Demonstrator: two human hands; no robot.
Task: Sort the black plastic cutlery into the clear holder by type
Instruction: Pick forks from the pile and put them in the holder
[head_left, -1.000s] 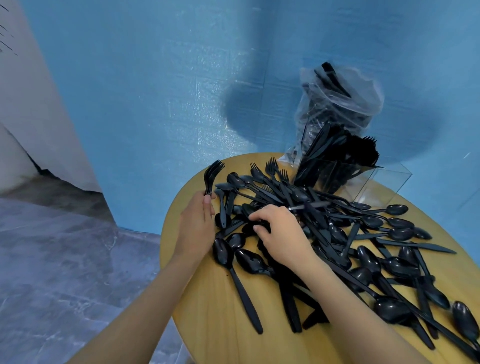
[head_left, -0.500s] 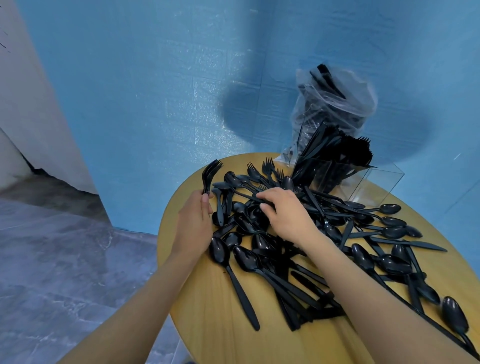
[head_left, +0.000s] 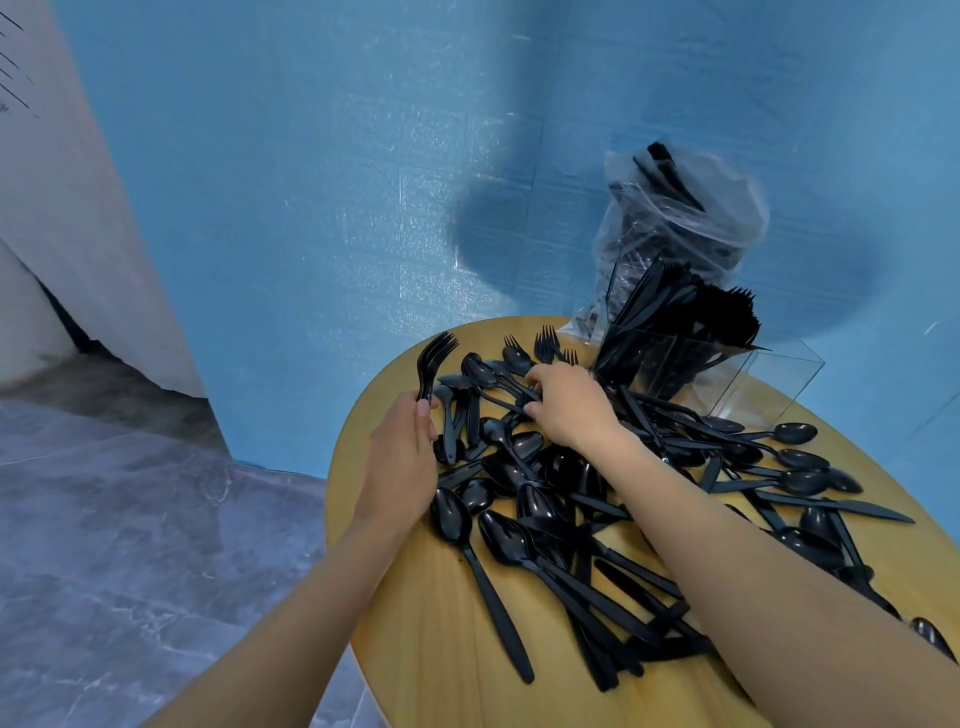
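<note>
The left hand (head_left: 402, 457) grips a bunch of forks (head_left: 435, 358), tines up. The right hand (head_left: 569, 402), fingers curled, reaches into the cutlery pile (head_left: 571, 499); its grasp cannot be told. Beyond it stands the part-filled holder (head_left: 727, 379).

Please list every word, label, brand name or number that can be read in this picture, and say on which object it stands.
None: no readable text appears anywhere.
The black cutlery, the clear holder and the plastic bag show no print or label.
The dark marks on the white panel at the upper left are cut off and unreadable.
</note>
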